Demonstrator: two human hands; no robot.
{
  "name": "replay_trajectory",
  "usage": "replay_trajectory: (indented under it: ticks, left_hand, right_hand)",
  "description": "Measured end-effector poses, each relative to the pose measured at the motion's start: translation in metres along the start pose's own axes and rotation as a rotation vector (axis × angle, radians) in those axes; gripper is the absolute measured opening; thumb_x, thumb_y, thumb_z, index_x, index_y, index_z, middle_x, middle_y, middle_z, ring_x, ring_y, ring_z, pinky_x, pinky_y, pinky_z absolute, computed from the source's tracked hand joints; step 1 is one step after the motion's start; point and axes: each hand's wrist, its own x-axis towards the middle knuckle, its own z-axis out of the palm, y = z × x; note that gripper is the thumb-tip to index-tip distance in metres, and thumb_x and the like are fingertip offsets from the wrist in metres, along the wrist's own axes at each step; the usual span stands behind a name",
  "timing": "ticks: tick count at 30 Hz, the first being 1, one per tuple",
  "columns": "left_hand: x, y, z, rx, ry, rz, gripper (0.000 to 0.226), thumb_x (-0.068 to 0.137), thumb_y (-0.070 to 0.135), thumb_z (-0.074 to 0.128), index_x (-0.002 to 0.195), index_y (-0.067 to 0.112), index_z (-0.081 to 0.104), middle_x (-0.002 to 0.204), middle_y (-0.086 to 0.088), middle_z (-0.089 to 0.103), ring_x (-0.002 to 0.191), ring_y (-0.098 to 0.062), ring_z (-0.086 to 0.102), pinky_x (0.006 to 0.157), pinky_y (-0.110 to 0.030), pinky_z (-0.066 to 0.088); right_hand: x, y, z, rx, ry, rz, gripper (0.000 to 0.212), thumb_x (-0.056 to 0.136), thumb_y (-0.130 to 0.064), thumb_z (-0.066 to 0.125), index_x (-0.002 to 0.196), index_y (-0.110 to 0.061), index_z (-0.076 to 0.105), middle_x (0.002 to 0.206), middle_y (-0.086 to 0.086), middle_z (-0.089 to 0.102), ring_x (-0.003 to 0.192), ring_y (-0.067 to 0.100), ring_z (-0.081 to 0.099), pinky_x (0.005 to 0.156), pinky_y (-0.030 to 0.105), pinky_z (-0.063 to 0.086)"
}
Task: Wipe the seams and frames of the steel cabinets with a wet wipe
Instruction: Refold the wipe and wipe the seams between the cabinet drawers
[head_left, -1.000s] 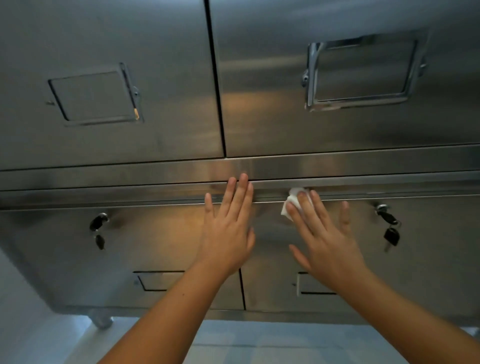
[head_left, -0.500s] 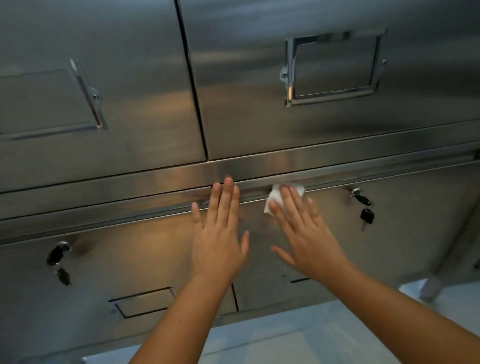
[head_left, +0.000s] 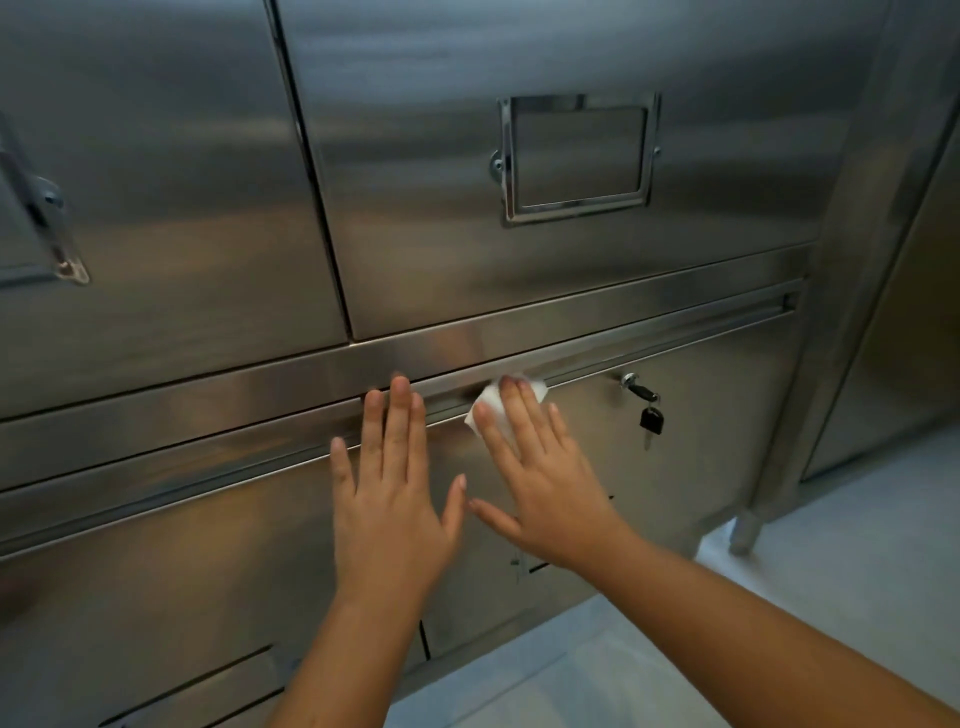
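Cabinet (head_left: 571, 270) fills the view. Along its horizontal frame rail (head_left: 675, 332) the right hand (head_left: 545, 483), fingers (head_left: 519, 415) flat, presses the wipe (head_left: 488, 395), now nearer the key (head_left: 650, 420) at 3 o'clock. Left hand (head_left: 389, 499) rests open-palmed. The rail's right stretch likely remains unwiped.

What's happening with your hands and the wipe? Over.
Left hand flat on cabinet. Right hand presses wipe on seam. Key hangs just right of wipe.
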Motion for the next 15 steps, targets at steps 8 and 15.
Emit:
replay_trajectory:
  ticks: [8, 15]
  left_hand:
    - [0.0, -0.003, 0.0, 0.036, -0.033, 0.036, 0.083, 0.081, 0.051, 0.032, 0.147, 0.004, 0.016, 0.156, -0.01, 0.008, 0.144, -0.025, 0.003, 0.112, -0.045, -0.001]
    - [0.001, 0.01, -0.003, 0.045, -0.042, -0.047, 0.081, 0.079, 0.046, 0.034, 0.145, 0.003, 0.017, 0.155, -0.013, 0.013, 0.144, -0.023, 0.003, 0.112, -0.047, 0.004]
  right_hand:
    - [-0.015, 0.067, -0.003, -0.131, -0.116, 0.018, 0.074, 0.092, -0.058, 0.022, 0.148, -0.01, 0.016, 0.152, 0.022, 0.02, 0.141, 0.032, 0.016, 0.111, 0.053, 0.021]
    - [0.004, 0.005, -0.002, -0.096, 0.034, -0.101, 0.078, 0.078, -0.047, 0.048, 0.139, -0.003, 0.031, 0.138, 0.032, 0.04, 0.13, 0.044, 0.037, 0.107, 0.054, 0.021]
